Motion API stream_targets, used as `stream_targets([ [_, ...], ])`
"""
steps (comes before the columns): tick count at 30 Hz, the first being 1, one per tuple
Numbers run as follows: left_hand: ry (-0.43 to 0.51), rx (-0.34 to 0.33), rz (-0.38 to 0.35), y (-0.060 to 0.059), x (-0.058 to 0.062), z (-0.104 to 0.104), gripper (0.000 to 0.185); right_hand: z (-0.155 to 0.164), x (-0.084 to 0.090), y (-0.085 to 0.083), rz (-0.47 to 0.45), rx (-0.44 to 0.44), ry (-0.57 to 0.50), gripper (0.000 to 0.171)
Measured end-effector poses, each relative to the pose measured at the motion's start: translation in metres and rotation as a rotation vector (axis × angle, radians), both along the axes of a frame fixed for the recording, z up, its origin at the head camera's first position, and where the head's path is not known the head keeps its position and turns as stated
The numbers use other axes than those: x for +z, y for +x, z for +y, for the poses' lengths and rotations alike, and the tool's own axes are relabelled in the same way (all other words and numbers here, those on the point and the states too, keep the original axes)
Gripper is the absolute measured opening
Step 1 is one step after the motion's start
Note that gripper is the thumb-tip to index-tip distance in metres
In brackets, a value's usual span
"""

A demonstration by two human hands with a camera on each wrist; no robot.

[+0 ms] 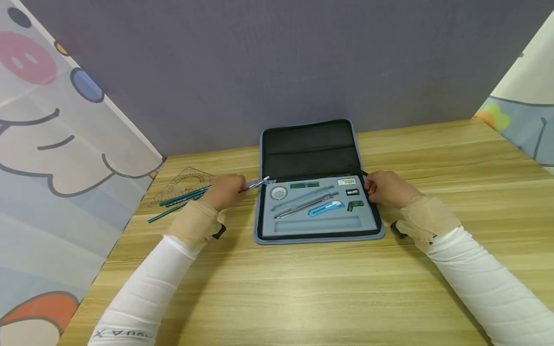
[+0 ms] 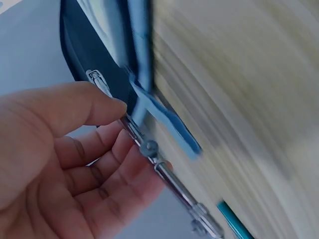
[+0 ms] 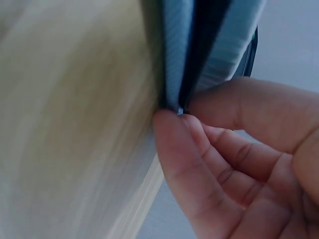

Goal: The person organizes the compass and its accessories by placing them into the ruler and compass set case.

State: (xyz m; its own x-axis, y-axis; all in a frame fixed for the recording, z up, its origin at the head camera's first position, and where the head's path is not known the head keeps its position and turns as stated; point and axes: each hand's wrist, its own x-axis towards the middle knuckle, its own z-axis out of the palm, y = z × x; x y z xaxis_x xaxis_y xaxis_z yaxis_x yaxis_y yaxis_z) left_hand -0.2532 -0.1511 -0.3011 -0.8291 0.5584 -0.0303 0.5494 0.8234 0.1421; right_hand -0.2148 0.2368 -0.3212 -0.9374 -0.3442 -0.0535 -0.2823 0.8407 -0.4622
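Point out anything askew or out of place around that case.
The pencils and clear set square lie loose left of the case, outside it, while its long front slot looks empty. Nothing looks spilled or damaged.

In the head view, the left hand hid the right ends of some pencils; markings on the set square were too small to read. Both wrist views blurred the table; their top edges cut the case.
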Motion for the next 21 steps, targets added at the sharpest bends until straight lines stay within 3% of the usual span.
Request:
stream_targets([
  [6, 0.044, -0.079, 0.041, 0.003, 0.001, 0.021, 0.042, -0.002, 0.002, -0.001, 0.004, 0.001, 0.012, 0.013],
  [13, 0.042, -0.124, 0.051, 0.007, 0.005, 0.048, 0.022, -0.001, 0.002, -0.001, -0.003, -0.009, 0.003, 0.013],
  [21, -0.01, -0.178, 0.011, 0.011, 0.009, 0.077, 0.037, -0.002, 0.002, 0.0, -0.021, -0.022, 0.001, 0.014],
])
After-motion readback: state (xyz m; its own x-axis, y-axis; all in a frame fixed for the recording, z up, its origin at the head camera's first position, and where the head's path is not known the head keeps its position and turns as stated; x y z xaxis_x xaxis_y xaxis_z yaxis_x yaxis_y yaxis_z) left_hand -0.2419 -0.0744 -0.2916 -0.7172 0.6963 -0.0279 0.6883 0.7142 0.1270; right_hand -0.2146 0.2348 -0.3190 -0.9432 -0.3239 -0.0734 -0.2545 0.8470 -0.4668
